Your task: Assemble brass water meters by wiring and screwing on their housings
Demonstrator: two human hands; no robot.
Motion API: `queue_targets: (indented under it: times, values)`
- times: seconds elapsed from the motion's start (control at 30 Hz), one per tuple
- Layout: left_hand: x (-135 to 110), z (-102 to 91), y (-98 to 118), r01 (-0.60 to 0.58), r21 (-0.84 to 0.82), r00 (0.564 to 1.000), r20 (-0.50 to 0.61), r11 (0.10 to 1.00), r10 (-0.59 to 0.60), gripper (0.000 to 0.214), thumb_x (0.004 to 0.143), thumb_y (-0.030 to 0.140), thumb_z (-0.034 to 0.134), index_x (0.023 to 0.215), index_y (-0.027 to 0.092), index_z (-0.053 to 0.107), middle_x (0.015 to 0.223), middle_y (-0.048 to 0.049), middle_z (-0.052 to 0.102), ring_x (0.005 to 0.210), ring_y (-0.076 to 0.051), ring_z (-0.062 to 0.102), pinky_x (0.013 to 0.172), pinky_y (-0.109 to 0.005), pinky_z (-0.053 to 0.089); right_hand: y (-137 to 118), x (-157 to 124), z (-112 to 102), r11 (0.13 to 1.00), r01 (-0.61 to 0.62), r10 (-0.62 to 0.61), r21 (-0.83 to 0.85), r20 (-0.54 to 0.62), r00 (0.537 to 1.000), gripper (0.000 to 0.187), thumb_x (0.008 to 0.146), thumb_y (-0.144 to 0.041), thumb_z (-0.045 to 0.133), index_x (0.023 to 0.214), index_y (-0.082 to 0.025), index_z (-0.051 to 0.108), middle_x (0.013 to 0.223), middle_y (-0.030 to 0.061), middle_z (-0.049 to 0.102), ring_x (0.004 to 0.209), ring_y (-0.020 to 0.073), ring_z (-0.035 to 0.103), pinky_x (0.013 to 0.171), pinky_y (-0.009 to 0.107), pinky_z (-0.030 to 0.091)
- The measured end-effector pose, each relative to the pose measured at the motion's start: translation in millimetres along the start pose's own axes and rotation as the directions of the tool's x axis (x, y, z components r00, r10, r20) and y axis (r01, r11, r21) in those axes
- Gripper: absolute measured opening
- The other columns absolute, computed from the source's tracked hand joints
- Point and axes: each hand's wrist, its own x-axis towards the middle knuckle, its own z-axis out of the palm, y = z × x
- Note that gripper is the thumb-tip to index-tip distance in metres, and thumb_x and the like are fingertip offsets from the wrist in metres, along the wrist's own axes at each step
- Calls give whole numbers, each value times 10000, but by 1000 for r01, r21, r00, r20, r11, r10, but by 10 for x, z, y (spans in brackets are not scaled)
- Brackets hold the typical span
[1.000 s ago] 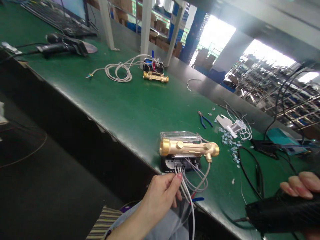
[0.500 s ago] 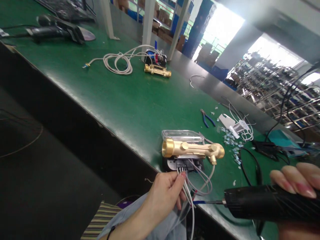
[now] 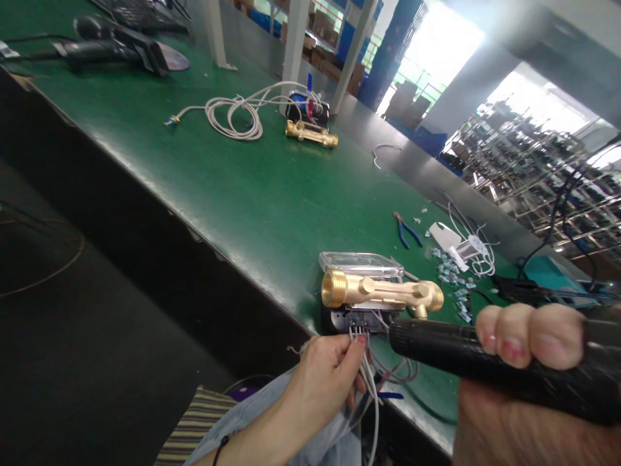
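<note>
Since half a second ago the black electric screwdriver has swung up and to the left. Its nose was low by the bench edge, beside the blue-tipped lead, and now sits at the black terminal block under the brass meter body. The right hand has come closer to the camera with it. The left hand has barely shifted.

The right hand wraps the screwdriver's barrel from above, its fingers curled tightly over it with the nails facing the camera and the palm beneath. The left hand reaches up from the lap, with thumb and forefinger pinched together on the white wires just below the terminal block, and the other fingers folded in.

The brass meter body lies on its side near the front edge of the green bench, with a clear plastic cover just behind it. Blue-handled pliers lie further back.
</note>
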Motion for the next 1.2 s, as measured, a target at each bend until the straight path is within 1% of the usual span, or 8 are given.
queue_targets:
  times: [0.1, 0.3, 0.43, 0.57, 0.93, 1.03, 1.1, 1.2]
  values:
    - [-1, -3, 4, -3, 16, 1000, -3, 1000, 3, 522, 894, 562, 349, 626, 159, 546, 536, -10, 641, 368, -88, 535, 378, -180, 346, -210, 126, 193, 926, -58, 176, 373, -292, 940, 410, 881, -334, 184, 1213, -378, 420, 654, -21, 204, 487, 183, 334, 556, 397, 417]
    - [12, 4, -6, 19, 0, 1000, -1, 1000, -19, 520, 891, 566, 348, 615, 160, 522, 547, -21, 644, 352, -89, 523, 352, -176, 333, -241, 212, 275, 832, 12, 190, 554, -306, 933, 206, 862, -239, 339, 970, -328, 490, 607, -29, 288, 466, 154, 348, 519, 345, 388]
    - [28, 4, -5, 33, -5, 999, 11, 999, -33, 524, 891, 557, 347, 601, 157, 520, 536, -25, 637, 350, -92, 523, 343, -174, 330, -169, 265, 293, 731, 166, 120, 662, -365, 923, 209, 710, -241, 469, 912, -249, 521, 514, -58, 376, 404, 124, 322, 433, 307, 349]
    - [25, -1, 4, 18, -1, 1000, 16, 1000, -18, 528, 896, 554, 339, 600, 157, 521, 540, -26, 642, 348, -87, 520, 343, -167, 330, -148, 284, 336, 675, 227, 85, 702, -380, 921, 220, 699, -229, 487, 914, -203, 524, 506, -66, 446, 395, 102, 351, 415, 277, 340]
    - [-2, -38, 16, -47, 100, 999, 23, 994, 45, 540, 922, 527, 311, 596, 161, 539, 519, -28, 633, 387, -96, 545, 392, -172, 365, -358, 323, 428, 726, 213, 28, 654, -338, 941, 230, 683, -85, 551, 859, -209, 470, 547, -83, 519, 415, 89, 440, 442, 274, 391]
    - [-30, -81, 43, -126, 236, 991, -5, 964, 131, 522, 929, 481, 334, 560, 167, 528, 462, 0, 573, 374, -88, 512, 387, -173, 336, -342, 336, 406, 717, 231, 15, 658, -346, 938, 218, 684, -80, 540, 851, -202, 470, 537, -85, 511, 407, 82, 442, 433, 261, 393]
    - [-64, -135, 80, -211, 441, 955, -97, 872, 280, 503, 913, 469, 394, 525, 170, 507, 429, 18, 512, 366, -84, 477, 384, -184, 300, -329, 341, 383, 697, 211, 32, 685, -323, 946, 221, 674, -76, 531, 847, -200, 468, 532, -86, 505, 409, 76, 443, 435, 247, 391]
    - [-99, -214, 148, -289, 639, 811, -232, 713, 537, 382, 896, 450, 461, 649, 169, 538, 470, 41, 498, 387, -80, 475, 399, -184, 313, -316, 350, 360, 672, 197, 43, 713, -303, 952, 203, 681, -78, 522, 834, -199, 467, 537, -83, 507, 415, 71, 450, 447, 239, 400]
